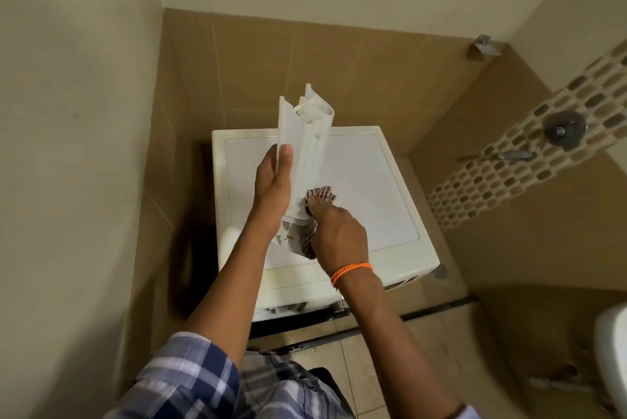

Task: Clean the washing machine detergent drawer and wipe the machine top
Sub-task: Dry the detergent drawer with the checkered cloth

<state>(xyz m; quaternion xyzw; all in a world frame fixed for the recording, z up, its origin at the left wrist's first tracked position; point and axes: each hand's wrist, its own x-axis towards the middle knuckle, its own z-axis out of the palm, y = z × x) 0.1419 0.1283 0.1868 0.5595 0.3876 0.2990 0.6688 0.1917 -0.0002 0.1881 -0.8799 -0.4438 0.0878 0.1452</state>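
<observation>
- Detergent drawer [307, 144], white plastic, held up on end above the washing machine [383, 181], one end pointing up toward the tiled wall [339, 59], the other end down between the two hands.
- Left hand [271, 188] gripping the drawer along its left side, thumb laid over the near edge, fingers hidden behind the plastic.
- Right hand [336, 232] closed around a striped cloth [320, 195], pressing it against the lower right part of the drawer; fingers curled, tips hidden by the cloth.
- Cloth bunched, patterned in dark and light stripes, part showing above the knuckles, part hanging below the drawer's lower end.
- Orange thread band [351, 271] around the right wrist.
- Plaid sleeve [190, 381] in blue and white on the left arm, rolled up near the elbow.
- Washing machine top white with a cream rim, seen from above, set in the corner between a plain wall on the left and the tiled wall behind.
- Open drawer slot [285, 309] visible on the front upper edge of the machine.
- Round tap fitting [563, 128] and a spout [515, 156] on the right wall, set in a mosaic tile strip [509, 178].
- Small metal bracket [483, 44] fixed high on the wall near the corner.
</observation>
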